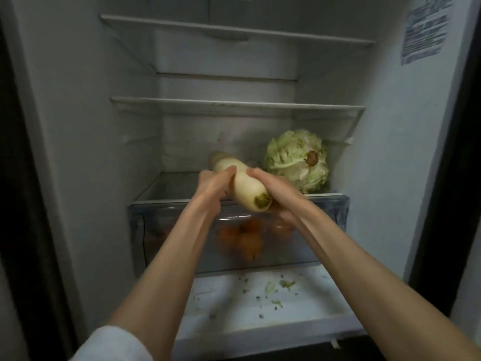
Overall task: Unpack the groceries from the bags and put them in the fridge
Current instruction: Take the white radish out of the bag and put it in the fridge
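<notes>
I hold a long white radish with both hands over the front of the fridge's lowest glass shelf. Its cut green stem end points toward me and its far end reaches over the shelf. My left hand grips its left side, my right hand cups its right side and underside. A pale green cabbage lies on the same shelf at the right, stem facing out, just right of the radish.
Below the shelf a clear drawer holds several orange fruits. Under it a white ledge carries leaf scraps. Two upper shelves are bare. A printed label sticks on the right wall.
</notes>
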The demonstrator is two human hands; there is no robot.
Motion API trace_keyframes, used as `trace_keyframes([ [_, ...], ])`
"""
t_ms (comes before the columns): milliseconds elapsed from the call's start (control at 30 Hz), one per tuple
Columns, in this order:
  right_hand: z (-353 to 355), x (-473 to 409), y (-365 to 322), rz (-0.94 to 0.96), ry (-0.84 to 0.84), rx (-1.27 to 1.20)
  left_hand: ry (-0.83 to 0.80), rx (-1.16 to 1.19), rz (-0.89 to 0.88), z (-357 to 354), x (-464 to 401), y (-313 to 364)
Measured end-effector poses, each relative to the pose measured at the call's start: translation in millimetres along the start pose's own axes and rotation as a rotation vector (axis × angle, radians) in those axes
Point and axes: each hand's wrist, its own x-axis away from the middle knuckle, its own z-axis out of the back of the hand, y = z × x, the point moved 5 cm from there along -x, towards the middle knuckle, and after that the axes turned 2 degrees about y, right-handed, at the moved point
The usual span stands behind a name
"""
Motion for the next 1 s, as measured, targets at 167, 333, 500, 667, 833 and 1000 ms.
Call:
trace_keyframes([
  [167,-5,-45,-7,-0.013,0.057,-0.019,-0.059,-0.057,0.036,-14,-51,-4],
  [333,0,-71,-5,0.021,0.147,0.014,-0.166,-0.097,0.043,-28,-78,-7],
  [500,-4,-88,-14,0.174,0.240,0.244,-0.176,-0.100,0.033,-35,-100,-10],
  [667,-12,-87,8,0.108,-0.038,0.170,-0.233,-0.201,-0.009,-32,-107,-10],
  [833,-1,-77,-3,0.217,-0.160,0.481,-0.347,-0.254,0.008,-22,-103,-14],
  [1000,1,-74,-10,0.296,-0.101,0.568,-0.440,-0.267,-0.024,-25,-97,-12],
])
